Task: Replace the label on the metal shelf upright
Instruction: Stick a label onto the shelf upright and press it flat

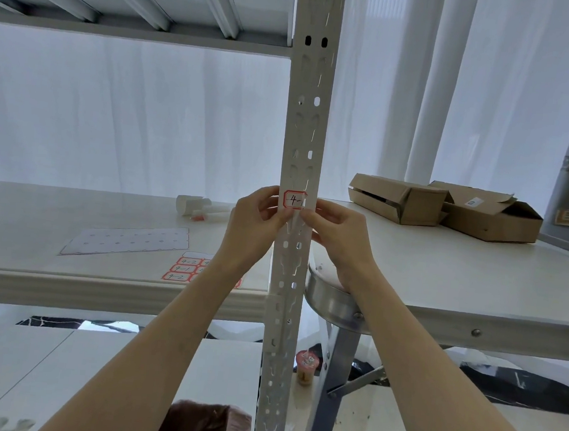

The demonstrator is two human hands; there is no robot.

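White curtains hang behind our shelving. The red-bordered label [293,199] sits on the vertical metal upright [307,114], level between our hands. Our right hand [335,226] pinches its right edge. Our left hand [259,213] curls at its left edge, grip unclear.

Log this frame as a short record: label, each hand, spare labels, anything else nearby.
label: red-bordered, handwritten "4-", on the metal shelf upright
left hand: at the label's left edge; pinching or pressing, cannot tell
right hand: at the label's right edge; same doubt
label sheet: lies on the shelf board, left of the upright
cardboard boxes: two, on the table at right
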